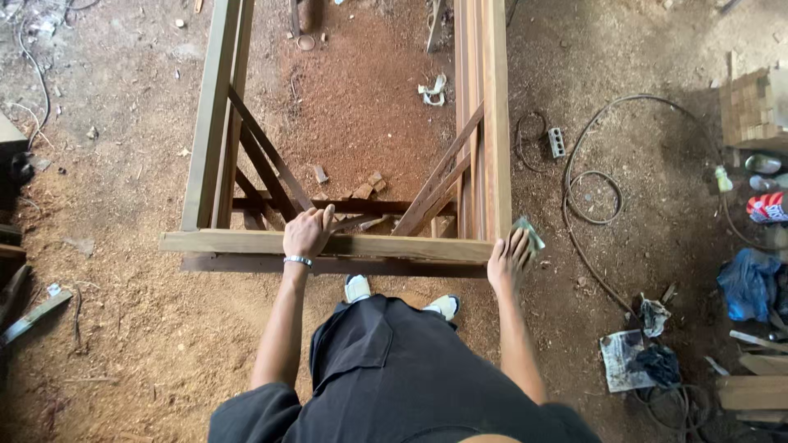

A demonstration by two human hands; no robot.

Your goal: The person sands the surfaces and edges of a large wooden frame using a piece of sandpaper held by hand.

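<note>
A tall wooden frame (pixel 246 241) with long side rails and diagonal braces stands on a sawdust floor below me. My left hand (pixel 308 232) rests over its near top rail, fingers curled across the far edge. My right hand (pixel 510 259) presses a small greenish piece of sandpaper (pixel 530 233) against the frame's near right corner. A silver bracelet sits on my left wrist. My white shoes show just under the near rail.
Cables (pixel 589 193) and a power strip (pixel 556 142) lie on the floor to the right. A blue bag (pixel 747 283), bottles, rags, papers and wood scraps crowd the right edge. Stacked wooden blocks (pixel 751 107) sit at upper right. Small offcuts lie inside the frame.
</note>
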